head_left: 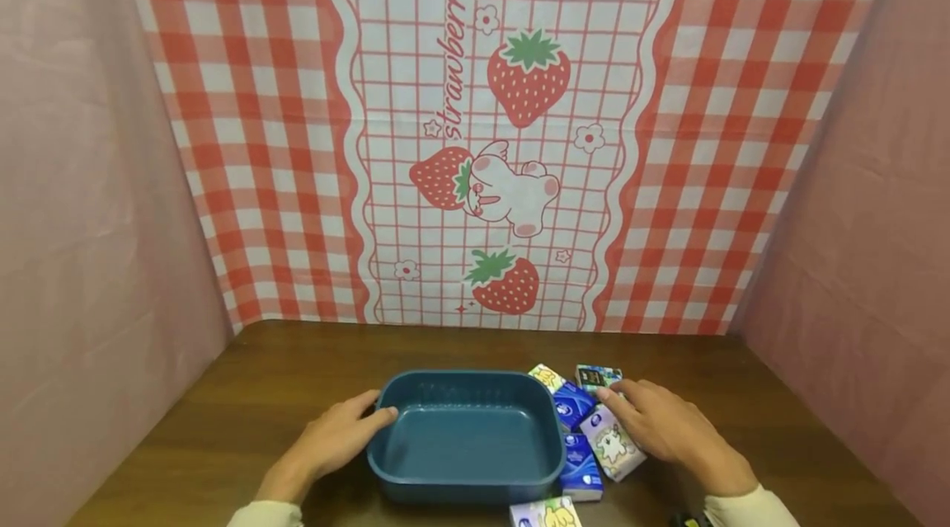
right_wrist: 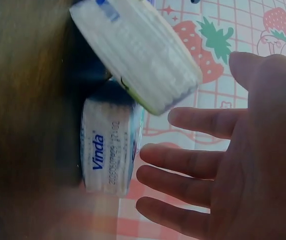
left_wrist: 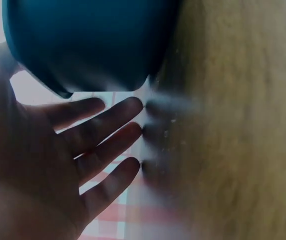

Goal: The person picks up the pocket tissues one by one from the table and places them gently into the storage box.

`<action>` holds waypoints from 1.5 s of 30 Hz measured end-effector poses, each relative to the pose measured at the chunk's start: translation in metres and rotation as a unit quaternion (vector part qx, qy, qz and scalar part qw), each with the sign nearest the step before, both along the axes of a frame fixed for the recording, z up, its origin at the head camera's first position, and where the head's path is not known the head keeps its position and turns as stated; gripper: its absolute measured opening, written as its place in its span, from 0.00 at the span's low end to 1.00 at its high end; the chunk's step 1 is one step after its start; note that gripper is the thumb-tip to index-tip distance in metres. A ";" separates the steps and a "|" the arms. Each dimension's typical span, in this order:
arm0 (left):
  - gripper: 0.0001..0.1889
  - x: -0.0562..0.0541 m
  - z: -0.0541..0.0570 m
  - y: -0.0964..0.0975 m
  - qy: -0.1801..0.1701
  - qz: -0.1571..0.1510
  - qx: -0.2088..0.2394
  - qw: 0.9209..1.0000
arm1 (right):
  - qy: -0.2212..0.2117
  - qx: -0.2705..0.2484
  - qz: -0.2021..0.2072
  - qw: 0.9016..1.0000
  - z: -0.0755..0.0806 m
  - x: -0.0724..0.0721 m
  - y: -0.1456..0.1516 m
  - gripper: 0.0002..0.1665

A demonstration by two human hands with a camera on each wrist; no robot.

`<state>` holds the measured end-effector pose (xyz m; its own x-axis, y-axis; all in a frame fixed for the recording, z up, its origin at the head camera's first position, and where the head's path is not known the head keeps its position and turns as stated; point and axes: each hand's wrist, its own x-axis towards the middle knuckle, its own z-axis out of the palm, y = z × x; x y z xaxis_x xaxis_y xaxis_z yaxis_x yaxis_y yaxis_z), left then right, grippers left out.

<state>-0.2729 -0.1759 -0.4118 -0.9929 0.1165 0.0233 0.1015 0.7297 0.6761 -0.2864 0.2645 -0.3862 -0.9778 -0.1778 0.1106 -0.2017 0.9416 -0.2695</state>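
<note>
A blue-green rectangular basin (head_left: 475,449) stands upright on the table with nothing in it. My left hand (head_left: 334,436) is at its left end, thumb over the rim and fingers spread outside; in the left wrist view the fingertips reach the tabletop. Small tissue packs lie along the basin's right side: a purple one (head_left: 612,444), two blue ones (head_left: 581,471), a yellow-green one (head_left: 546,377) and a dark one (head_left: 596,377). Over the purple and dark packs is my right hand (head_left: 664,424), fingers extended, gripping nothing. A pack marked Vinda (right_wrist: 105,150) shows beside its fingertips.
Another tissue pack (head_left: 547,513) lies at the near edge of the view, in front of the basin. The brown wooden table (head_left: 297,354) ends at a red checked strawberry cloth (head_left: 482,139). Pink curtains (head_left: 853,222) hang at both sides. A dark object (head_left: 692,520) shows beside the right sleeve.
</note>
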 end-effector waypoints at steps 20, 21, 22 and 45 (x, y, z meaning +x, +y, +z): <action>0.36 -0.001 -0.004 0.007 -0.013 -0.005 0.007 1.000 | -0.004 0.008 0.019 1.000 0.000 -0.001 0.007 0.34; 0.36 -0.001 -0.003 0.007 -0.015 -0.005 0.004 1.000 | -0.001 0.010 0.019 1.000 -0.001 -0.001 0.007 0.33; 0.37 -0.002 -0.002 0.008 -0.015 -0.004 0.001 1.000 | 0.001 0.012 0.019 1.000 0.000 -0.001 0.007 0.33; 0.27 -0.001 -0.005 0.009 0.025 -0.003 -0.007 1.000 | 0.051 0.061 0.055 0.995 -0.001 0.001 -0.008 0.24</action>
<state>-0.2737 -0.1669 -0.4167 -0.9899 0.1233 0.0706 0.1391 0.7382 0.6601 -0.2853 0.2563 -0.3876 -0.9364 -0.3012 0.1799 -0.3258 0.9368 -0.1273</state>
